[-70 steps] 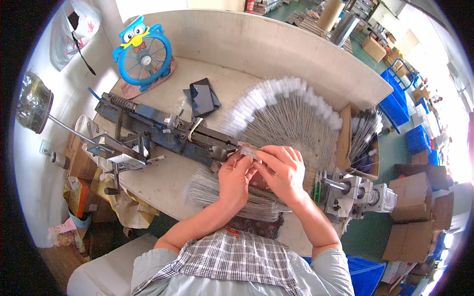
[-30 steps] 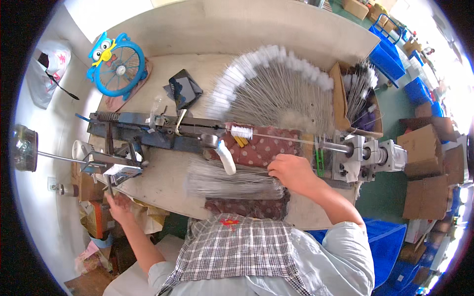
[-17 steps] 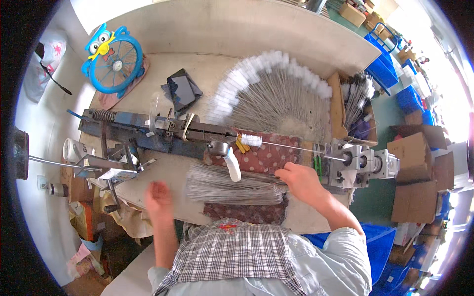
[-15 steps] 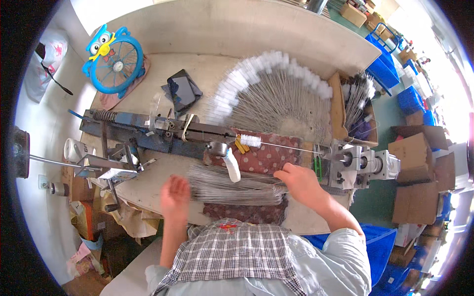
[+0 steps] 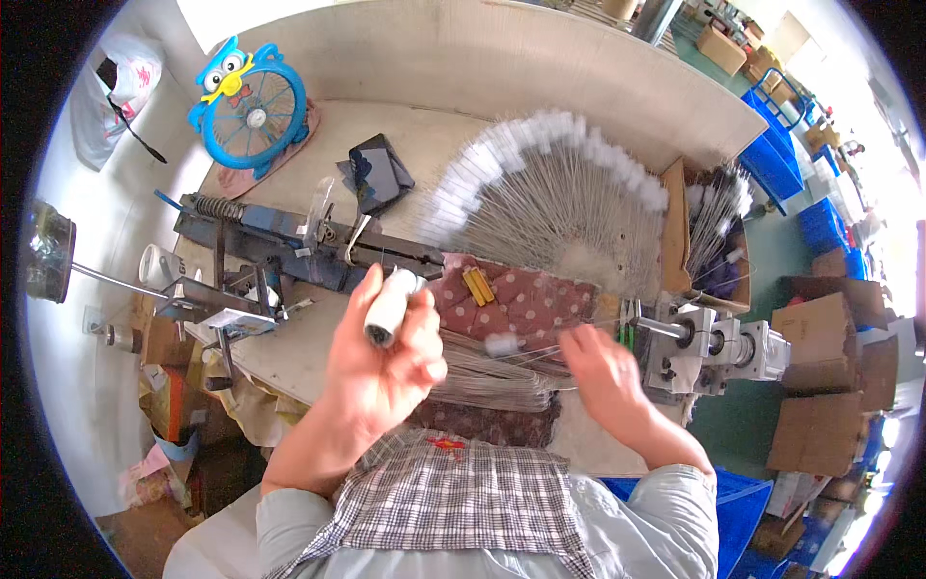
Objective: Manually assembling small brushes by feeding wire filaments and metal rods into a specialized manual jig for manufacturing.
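My left hand is wrapped round the white handle of a lever on the bench machine. My right hand, fingers pinched, holds a small white bristle brush by its thin twisted-wire stem. The brush head points left, above a bundle of bent wires lying on the bench near my body. A dark red dotted cloth lies under this area, with a yellow metal piece on it. Just right of my right hand is the machine's metal spindle.
Finished-looking white brushes lie fanned out at the back. An open cardboard box with more brushes stands beside them. A blue cartoon fan and a dark phone-like slab are at the back left. Green-handled tool lies by the spindle.
My left hand has risen and closed on the lever handle, which has swung. The brush has left its place between clamp and spindle and now hangs from my right hand.
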